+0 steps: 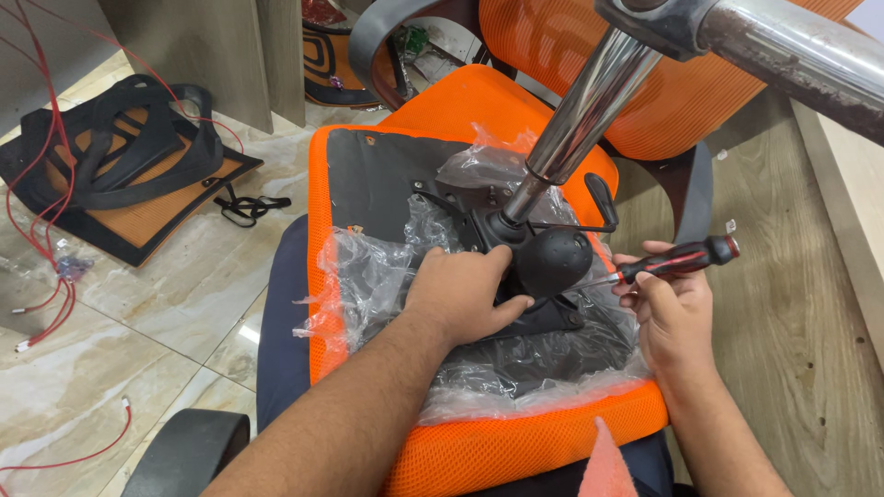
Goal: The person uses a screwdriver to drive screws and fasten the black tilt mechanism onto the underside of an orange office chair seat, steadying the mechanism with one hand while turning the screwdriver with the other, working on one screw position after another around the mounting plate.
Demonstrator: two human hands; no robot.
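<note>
Across the lap, lying upside down: an orange mesh chair seat (516, 442), its dark underside (378, 175) facing up and partly wrapped in crinkled clear plastic (368, 276). Rising from the middle of that underside and slanting toward the upper right: a shiny metal column (585, 110), joining a scuffed chrome arm (792, 55) at the top edge. Sitting at the foot of the column: a black mechanism plate (543, 317) with a rounded black housing (552, 260) and a thin lever (603, 198) sticking out behind it. Pressing down on the plate just left of the housing: the left hand (465, 294), fingers held together and curled, thumb touching the plate's edge. Gripping a screwdriver (677, 260) at the right edge of the seat: the right hand (672, 313), fingers pinching round the red and black handle, the thin shaft pointing left in toward the plate beneath the housing; tip hidden, so cannot tell what it is touching. Lying on the marble floor (138, 313) at left, well apart from the seat: an orange and black chair back frame (120, 175), with red wires (55, 304) trailing beside it. Standing behind the seat: another orange mesh chair part (663, 110). Showing at the bottom left: a black curved armrest (184, 446).
</note>
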